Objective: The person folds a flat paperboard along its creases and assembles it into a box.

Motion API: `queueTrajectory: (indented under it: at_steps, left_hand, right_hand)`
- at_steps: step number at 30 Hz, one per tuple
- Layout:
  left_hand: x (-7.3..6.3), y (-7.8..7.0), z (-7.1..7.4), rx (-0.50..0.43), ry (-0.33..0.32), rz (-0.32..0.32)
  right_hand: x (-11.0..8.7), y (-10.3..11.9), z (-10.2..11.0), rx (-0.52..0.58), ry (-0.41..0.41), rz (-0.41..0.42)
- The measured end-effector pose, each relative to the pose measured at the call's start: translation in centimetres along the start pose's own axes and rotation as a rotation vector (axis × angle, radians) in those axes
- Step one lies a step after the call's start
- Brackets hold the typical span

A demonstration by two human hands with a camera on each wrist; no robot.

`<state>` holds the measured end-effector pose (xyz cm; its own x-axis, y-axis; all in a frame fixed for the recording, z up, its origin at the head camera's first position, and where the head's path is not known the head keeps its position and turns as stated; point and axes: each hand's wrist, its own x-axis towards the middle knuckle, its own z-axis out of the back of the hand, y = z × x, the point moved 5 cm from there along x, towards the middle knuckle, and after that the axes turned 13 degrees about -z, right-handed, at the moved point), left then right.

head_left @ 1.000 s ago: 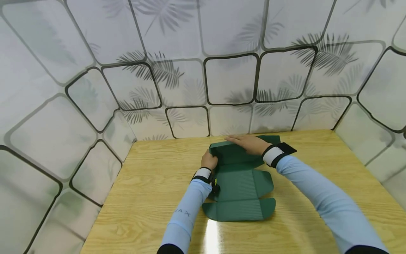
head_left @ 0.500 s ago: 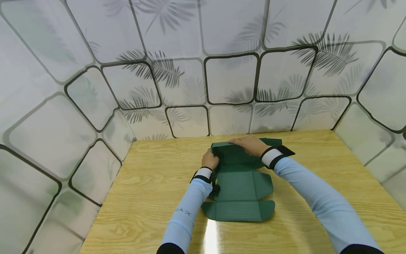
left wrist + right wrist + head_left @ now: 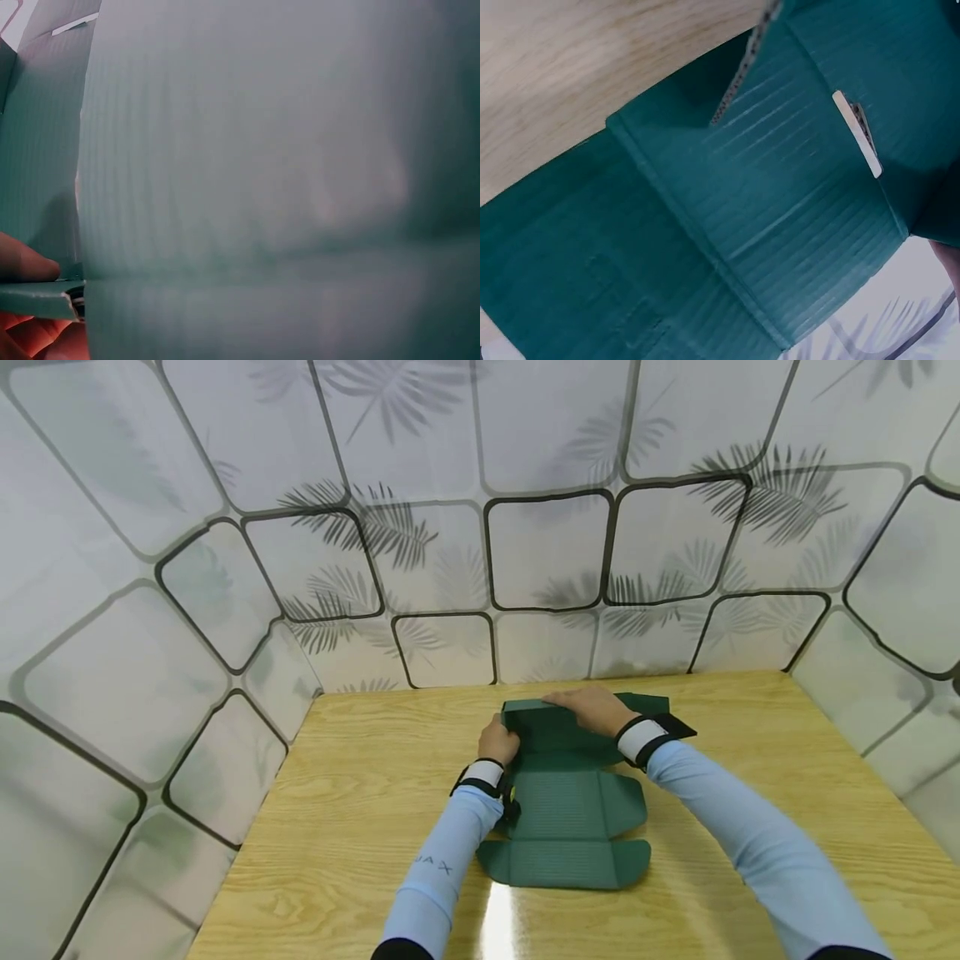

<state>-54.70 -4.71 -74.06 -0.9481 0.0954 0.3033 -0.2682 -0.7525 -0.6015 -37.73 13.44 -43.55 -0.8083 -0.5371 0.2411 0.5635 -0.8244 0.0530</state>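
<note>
A green cardboard box [image 3: 562, 806], partly unfolded, lies on the wooden table in the head view. Its rear panel [image 3: 536, 720] stands raised, and side flaps spread out left and right. At the rear left corner my left hand [image 3: 497, 742] pinches a flap edge; the left wrist view shows the thumb [image 3: 26, 262] above the cardboard and fingers below it. My right hand [image 3: 597, 710] lies across the top of the raised panel, fingers extended along its edge. In the right wrist view, ribbed cardboard [image 3: 780, 172] with a narrow slot fills most of the picture.
The wooden table [image 3: 360, 810] extends around the box on both sides and in front. Behind and beside it hangs a pale patterned curtain [image 3: 547, 552] with dark outlines and leaf prints. A bright reflection shows on the tabletop near the box's front edge.
My right hand has lowered slightly and shifted a little right over the raised rear panel, whose top edge sits a bit lower. My left hand keeps its hold at the corner.
</note>
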Motion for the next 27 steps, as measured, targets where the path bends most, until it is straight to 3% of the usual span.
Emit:
queueTrajectory:
  at_steps: [4,7,10,15,17,20,21,23,24,27]
  left_hand:
    - [0.5,1.2,-1.1,0.005,0.001,-0.014]
    - [0.4,1.2,-0.9,0.003,-0.026,-0.042]
    - [-0.4,-0.1,0.5,-0.017,-0.048,-0.061]
    - [-2.4,-3.6,4.5,-0.026,-0.088,-0.104]
    - [-3.4,-5.1,6.4,-0.046,-0.095,-0.129]
    - [-4.6,-7.1,9.1,-0.08,-0.134,-0.141]
    - [-4.2,-5.8,8.1,-0.1,-0.134,-0.14]
    - [-4.4,-6.0,8.5,-0.108,-0.165,-0.127]
    - [-4.3,-5.8,8.4,-0.137,-0.135,-0.11]
    - [-3.2,-3.4,6.1,-0.156,-0.119,-0.083]
  right_hand:
    - [-0.1,0.1,-0.1,0.005,-0.018,-0.016]
    - [-0.2,0.1,-0.2,0.003,-0.035,-0.032]
    - [-0.4,0.3,-0.1,0.006,-0.039,-0.054]
    - [-1.6,0.4,0.8,0.108,-0.015,-0.072]
    - [-2.4,0.1,1.5,0.162,-0.075,-0.043]
    - [-3.7,-0.4,2.6,0.21,-0.248,0.024]
    - [-4.2,-0.6,3.0,0.216,-0.309,0.041]
    - [-5.4,-1.1,3.7,0.228,-0.424,0.057]
    - [-5.9,-1.3,4.0,0.231,-0.474,0.06]
    - [-7.6,-2.0,4.6,0.268,-0.58,0.058]
